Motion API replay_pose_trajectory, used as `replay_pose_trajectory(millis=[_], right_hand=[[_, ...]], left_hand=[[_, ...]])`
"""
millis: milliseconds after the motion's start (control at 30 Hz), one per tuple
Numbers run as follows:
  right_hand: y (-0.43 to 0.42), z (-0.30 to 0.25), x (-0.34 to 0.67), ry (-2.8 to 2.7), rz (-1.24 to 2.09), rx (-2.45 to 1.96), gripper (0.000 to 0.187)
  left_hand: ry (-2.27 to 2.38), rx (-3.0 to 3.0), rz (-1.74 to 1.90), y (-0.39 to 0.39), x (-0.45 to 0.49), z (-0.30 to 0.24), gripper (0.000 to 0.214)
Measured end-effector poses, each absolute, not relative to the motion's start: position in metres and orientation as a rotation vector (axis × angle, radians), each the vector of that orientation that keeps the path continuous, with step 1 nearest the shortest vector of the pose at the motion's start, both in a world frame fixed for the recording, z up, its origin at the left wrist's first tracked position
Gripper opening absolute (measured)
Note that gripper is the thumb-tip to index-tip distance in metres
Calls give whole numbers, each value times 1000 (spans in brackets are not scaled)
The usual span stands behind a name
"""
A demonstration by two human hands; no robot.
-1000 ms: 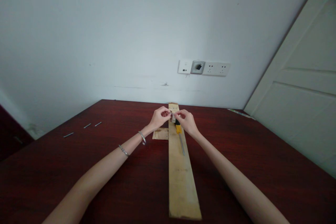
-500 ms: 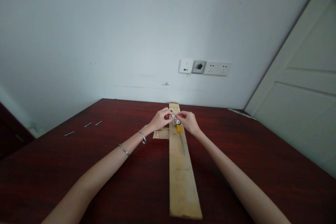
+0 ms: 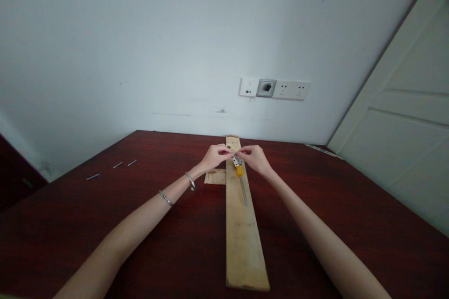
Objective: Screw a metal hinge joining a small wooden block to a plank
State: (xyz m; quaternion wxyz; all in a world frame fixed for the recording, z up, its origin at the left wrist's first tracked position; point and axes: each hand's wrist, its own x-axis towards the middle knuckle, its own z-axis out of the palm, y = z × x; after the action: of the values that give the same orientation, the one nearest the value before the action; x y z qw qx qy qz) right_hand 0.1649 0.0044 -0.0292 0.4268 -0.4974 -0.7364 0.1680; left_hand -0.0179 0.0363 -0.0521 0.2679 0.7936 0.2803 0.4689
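A small silver metal hinge (image 3: 236,160) with holes in its plates is held over the far part of a long wooden board (image 3: 244,238). My left hand (image 3: 217,155) pinches its left side between thumb and finger. From the right, my right hand (image 3: 255,158) pinches the other side, fingertips close to the left ones. Just below the hinge, a screwdriver (image 3: 242,182) with a yellow handle lies on the board, its shaft pointing toward me. The hinge hides the upper end of the handle.
A short wood piece (image 3: 215,177) sticks out left of the board. Several thin metal pins or screws (image 3: 93,177) lie on the dark red table (image 3: 168,247) at left. Behind stands the wall with sockets (image 3: 290,90); a flat strip (image 3: 322,151) lies at the far right edge.
The hinge has turned between my fingers, and its plates now look spread apart to both sides. My right hand has shifted slightly. The screwdriver and board stay put.
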Motion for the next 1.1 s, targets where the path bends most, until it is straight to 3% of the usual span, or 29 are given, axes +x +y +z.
replay_pose_trajectory(millis=[367, 700, 900, 1100], right_hand=[[-2, -21, 162, -1742, 612, -1307, 23], [-1, -26, 157, -1550, 1096, -1250, 13], [-7, -20, 159, -1476, 1288, -1215, 33], [-7, -17, 159, -1444, 1258, -1214, 34]], left_hand=[[706, 2046, 1297, 25, -11, -38, 15], [743, 1927, 1268, 25, -12, -39, 18], [756, 1879, 1264, 29, -13, -42, 21], [740, 1893, 1319, 34, -14, -43, 21]])
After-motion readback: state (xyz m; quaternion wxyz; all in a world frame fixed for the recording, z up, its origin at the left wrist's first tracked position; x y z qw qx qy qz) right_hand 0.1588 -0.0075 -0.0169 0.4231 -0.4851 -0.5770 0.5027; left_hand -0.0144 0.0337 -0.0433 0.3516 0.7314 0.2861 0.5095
